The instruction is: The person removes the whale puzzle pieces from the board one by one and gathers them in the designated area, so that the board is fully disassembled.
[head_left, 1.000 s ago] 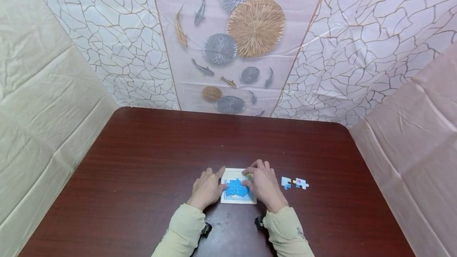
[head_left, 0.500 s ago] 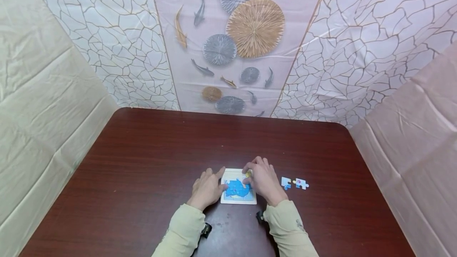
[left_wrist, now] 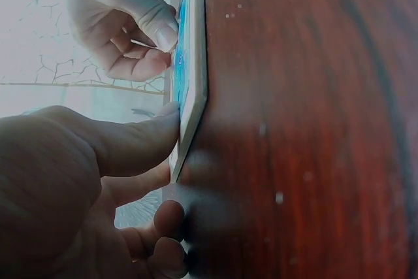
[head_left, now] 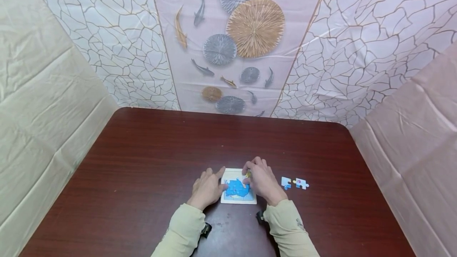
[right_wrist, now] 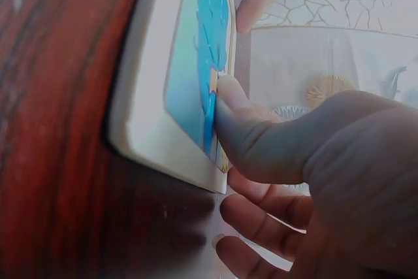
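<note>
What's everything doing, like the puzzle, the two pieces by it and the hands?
Puzzle: on the table, unfinished.
Left piece: loose on the table, picture up.
Right piece: loose on the table, picture up.
Left hand: thumb resting on the puzzle's left side.
Right hand: fingers bent, thumb on the puzzle; can't tell if it grips anything.

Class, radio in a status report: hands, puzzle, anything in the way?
Left hand at left edge of puzzle; right hand on right side, grip unclear. Puzzle flat on table, blue picture showing. Two loose pieces off right, not in the way.
</note>
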### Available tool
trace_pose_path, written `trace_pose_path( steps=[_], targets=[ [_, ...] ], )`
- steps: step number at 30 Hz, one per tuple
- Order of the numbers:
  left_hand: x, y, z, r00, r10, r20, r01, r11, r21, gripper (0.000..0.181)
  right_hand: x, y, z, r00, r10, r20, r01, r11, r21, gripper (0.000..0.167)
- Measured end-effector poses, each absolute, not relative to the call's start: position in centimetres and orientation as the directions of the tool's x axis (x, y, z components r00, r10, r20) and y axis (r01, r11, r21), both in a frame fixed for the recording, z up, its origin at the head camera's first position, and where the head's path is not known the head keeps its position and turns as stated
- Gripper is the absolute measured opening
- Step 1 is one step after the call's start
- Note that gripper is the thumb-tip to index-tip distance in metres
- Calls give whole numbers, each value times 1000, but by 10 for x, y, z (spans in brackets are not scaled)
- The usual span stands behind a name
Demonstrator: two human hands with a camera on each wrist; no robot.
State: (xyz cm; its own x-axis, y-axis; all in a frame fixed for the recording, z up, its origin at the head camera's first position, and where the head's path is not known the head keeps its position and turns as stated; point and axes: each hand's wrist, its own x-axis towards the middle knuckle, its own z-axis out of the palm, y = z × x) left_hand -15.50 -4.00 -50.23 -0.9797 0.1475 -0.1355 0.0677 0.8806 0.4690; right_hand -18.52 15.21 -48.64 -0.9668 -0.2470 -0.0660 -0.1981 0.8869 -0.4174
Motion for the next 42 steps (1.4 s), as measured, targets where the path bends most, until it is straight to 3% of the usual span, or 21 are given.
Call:
trace_pose_path(
  steps=[13,42],
  targets=[
    [-156,-41,-502,-978,157,-136,75,877,474,62,-189,152,-484,-961,-273,-36,-246,910,-334,21],
    [-154,-39,-503,-981,141,-132,61,874,482,62,-186,149,-486,-973,-220,-69,-174,896,-408,32]
  ],
)
